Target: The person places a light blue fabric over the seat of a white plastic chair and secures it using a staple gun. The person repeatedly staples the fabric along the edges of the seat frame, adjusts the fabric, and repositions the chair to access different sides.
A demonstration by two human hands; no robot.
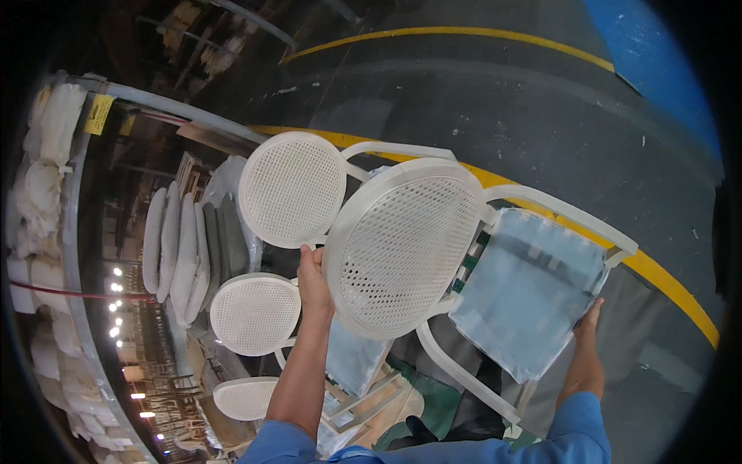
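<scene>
Between my hands is a white armchair with an oval woven-cane back, tilted so that the back faces me. Its seat is pale blue under clear plastic, and a curved arm runs along each side. My left hand grips the left rim of the oval back, the fingers mostly hidden behind it. My right hand is wrapped round the front edge of the seat, its fingers partly hidden underneath. Just beyond my left hand stands a similar chair with a round cane back.
More round cane chair backs line up at the left. Several grey cushions stand upright beside a metal rack loaded with wrapped bundles. A yellow line curves across the dark floor; green cloth lies near my feet.
</scene>
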